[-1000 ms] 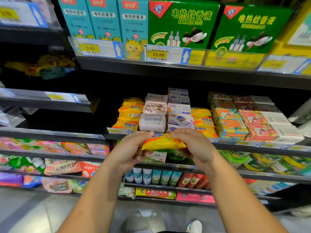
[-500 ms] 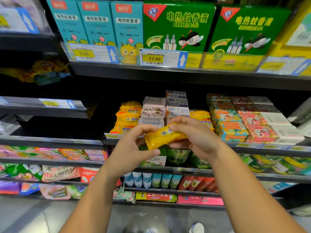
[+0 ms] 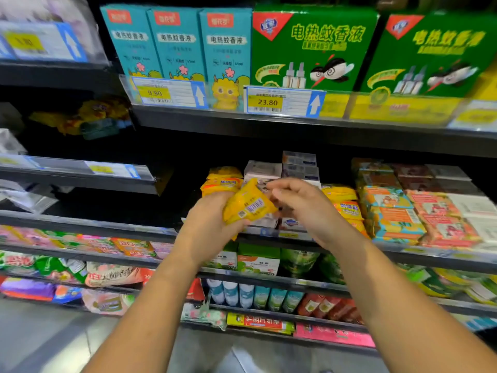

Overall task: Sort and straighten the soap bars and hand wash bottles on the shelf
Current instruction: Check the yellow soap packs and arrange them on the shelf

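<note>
Left hand (image 3: 207, 227) has the yellow soap packet (image 3: 248, 204) clasped in curled fingers by its lower end, tilted, barcode towards us, just in front of the shelf (image 3: 419, 251). Right hand (image 3: 304, 208) sits at three o'clock of it, fingers half-curled by its upper corner; pinching or merely near, I cannot tell through the blur. It looks light, a firm bar in a slick wrapper, so grip across the broad faces, not the seam. The matching yellow stack (image 3: 222, 181) waits at eleven o'clock.
</note>
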